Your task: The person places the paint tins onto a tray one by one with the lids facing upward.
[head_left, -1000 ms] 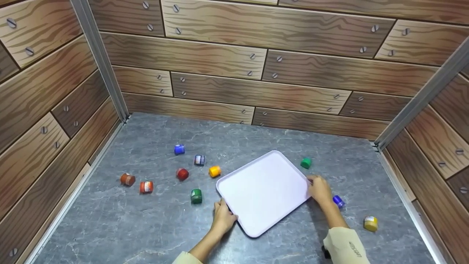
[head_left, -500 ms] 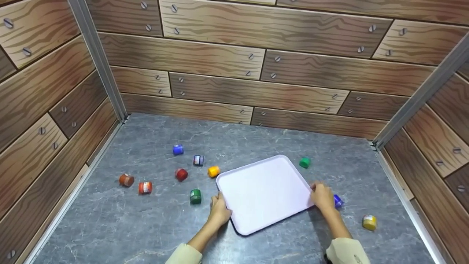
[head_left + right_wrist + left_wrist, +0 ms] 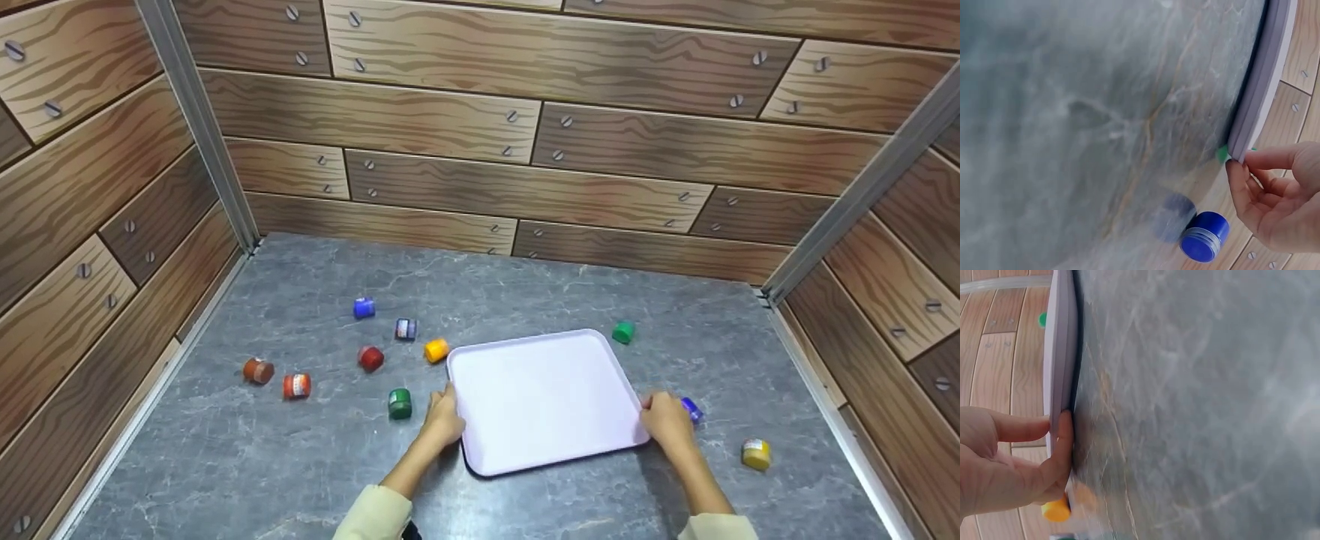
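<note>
Left hand (image 3: pixel 444 420) and right hand (image 3: pixel 667 420) pinch the tray (image 3: pixel 547 405); swinging right could knock the blue jar (image 3: pixel 1205 236) beside it rolling.

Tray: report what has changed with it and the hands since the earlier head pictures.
The tray has turned clockwise as seen in the head view, its far edge now closer to level. The right hand came nearer the person; the left hand went slightly away. Both kept their grip; nothing was let go. The jars stayed put.
</note>
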Tool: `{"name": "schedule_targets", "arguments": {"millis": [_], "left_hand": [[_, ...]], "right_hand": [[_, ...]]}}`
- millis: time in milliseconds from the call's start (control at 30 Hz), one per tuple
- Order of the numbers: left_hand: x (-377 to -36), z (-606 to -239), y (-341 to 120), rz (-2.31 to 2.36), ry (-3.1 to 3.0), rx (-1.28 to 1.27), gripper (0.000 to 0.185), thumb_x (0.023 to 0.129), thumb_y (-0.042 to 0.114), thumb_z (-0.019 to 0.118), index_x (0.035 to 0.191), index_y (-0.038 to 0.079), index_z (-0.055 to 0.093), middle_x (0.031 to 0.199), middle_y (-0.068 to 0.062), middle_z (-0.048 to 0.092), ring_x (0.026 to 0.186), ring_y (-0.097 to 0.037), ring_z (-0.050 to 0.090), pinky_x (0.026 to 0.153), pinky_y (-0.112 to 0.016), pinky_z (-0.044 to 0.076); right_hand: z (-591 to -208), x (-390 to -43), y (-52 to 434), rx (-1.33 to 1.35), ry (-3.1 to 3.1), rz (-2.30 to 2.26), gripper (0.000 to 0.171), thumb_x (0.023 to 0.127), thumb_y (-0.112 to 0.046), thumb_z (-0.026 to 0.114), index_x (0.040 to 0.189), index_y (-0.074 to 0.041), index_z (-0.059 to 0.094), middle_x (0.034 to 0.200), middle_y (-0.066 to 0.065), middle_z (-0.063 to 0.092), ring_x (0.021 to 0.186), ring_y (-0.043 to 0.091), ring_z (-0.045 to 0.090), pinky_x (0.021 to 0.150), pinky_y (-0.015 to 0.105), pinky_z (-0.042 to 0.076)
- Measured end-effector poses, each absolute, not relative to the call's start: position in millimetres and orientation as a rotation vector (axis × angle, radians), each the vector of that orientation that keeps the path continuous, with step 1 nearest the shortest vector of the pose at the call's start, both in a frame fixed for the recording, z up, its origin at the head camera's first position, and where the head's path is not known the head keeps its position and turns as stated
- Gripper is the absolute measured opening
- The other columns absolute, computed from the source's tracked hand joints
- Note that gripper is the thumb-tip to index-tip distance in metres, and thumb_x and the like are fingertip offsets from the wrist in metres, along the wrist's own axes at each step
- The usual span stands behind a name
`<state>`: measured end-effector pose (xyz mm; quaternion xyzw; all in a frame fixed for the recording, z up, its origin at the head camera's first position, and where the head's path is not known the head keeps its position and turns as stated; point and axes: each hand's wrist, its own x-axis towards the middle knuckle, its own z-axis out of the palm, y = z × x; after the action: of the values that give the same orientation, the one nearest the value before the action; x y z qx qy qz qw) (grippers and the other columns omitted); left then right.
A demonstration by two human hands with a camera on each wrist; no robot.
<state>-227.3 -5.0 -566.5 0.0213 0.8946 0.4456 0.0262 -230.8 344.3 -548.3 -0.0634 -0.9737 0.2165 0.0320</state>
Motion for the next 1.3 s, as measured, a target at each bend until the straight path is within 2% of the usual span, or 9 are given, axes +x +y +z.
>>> {"name": "schedule_targets", "arguments": {"millis": [167,300,400,567,667,800,1033,1300], "left_hand": [[-229.0,-568.1,-7.3,1.399,2.761,0.104,0.062,0.066,-0.018,0.051,0.126,-0.02,0.037,0.107,-0.037,0.045,0.106,-0.047,0.042,0.093,-0.049,0.037],[-225.7,-566.8,-8.5,1.413,2.77,0.124,0.06,0.066,-0.017,0.054,0.125,-0.016,0.041,0.107,-0.034,0.047,0.105,-0.045,0.044,0.091,-0.05,0.039],[-219.0,-565.9,-10.7,1.41,2.757,0.115,0.062,0.066,-0.015,0.057,0.126,-0.013,0.041,0.111,-0.034,0.047,0.106,-0.045,0.044,0.09,-0.051,0.04],[-206.8,-565.8,-13.0,1.393,2.691,0.114,0.066,0.066,-0.014,0.062,0.128,-0.015,0.039,0.121,-0.038,0.042,0.117,-0.05,0.036,0.094,-0.053,0.035],[-203.9,-566.3,-13.0,1.408,2.681,0.149,0.064,0.066,-0.015,0.061,0.127,-0.015,0.04,0.114,-0.034,0.049,0.114,-0.048,0.039,0.092,-0.052,0.037],[-205.3,-567.6,-13.6,1.403,2.715,0.176,0.063,0.063,-0.016,0.06,0.124,-0.015,0.043,0.097,-0.025,0.056,0.101,-0.041,0.048,0.084,-0.048,0.043],[-217.5,-567.6,-15.7,1.378,2.712,0.164,0.062,0.064,-0.014,0.06,0.124,-0.016,0.044,0.096,-0.023,0.054,0.096,-0.038,0.051,0.084,-0.046,0.044],[-225.7,-571.0,-16.4,1.442,2.709,0.202,0.057,0.065,-0.015,0.055,0.121,-0.016,0.047,0.087,-0.016,0.055,0.088,-0.033,0.051,0.079,-0.045,0.045]], "right_hand": [[-544.3,-221.8,346.5,-0.172,-3.033,0.688,0.008,0.07,0.002,0.051,0.068,0.004,0.059,0.069,0.018,0.06,0.067,0.037,0.057,0.06,0.049,0.046],[-540.9,-222.6,348.3,-0.2,-3.09,0.709,0.008,0.071,-0.002,0.052,0.069,0.003,0.058,0.067,0.015,0.058,0.064,0.032,0.056,0.058,0.045,0.045],[-541.5,-228.1,346.9,-0.228,-3.115,0.757,0.013,0.075,-0.005,0.052,0.077,0.005,0.06,0.072,0.016,0.059,0.068,0.032,0.056,0.061,0.044,0.046],[-546.2,-238.8,345.8,-0.227,-3.088,0.83,0.028,0.079,-0.007,0.049,0.099,0.008,0.062,0.094,0.024,0.062,0.086,0.04,0.058,0.072,0.049,0.046],[-548.3,-241.5,346.6,-0.246,-3.055,0.844,0.029,0.08,-0.007,0.049,0.103,0.004,0.062,0.096,0.024,0.062,0.086,0.04,0.058,0.07,0.049,0.046],[-549.6,-240.3,347.3,-0.253,-3.02,0.856,0.027,0.078,-0.005,0.051,0.101,0.001,0.064,0.093,0.02,0.064,0.083,0.037,0.059,0.065,0.047,0.046],[-550.6,-234.7,348.1,-0.273,-3.012,0.861,0.025,0.078,-0.005,0.052,0.099,0.001,0.065,0.09,0.018,0.065,0.08,0.034,0.059,0.065,0.047,0.045],[-553.9,-222.8,349.5,-0.263,-2.988,0.847,0.029,0.076,-0.005,0.051,0.102,0.004,0.064,0.085,0.018,0.064,0.074,0.033,0.059,0.062,0.046,0.044]]}}
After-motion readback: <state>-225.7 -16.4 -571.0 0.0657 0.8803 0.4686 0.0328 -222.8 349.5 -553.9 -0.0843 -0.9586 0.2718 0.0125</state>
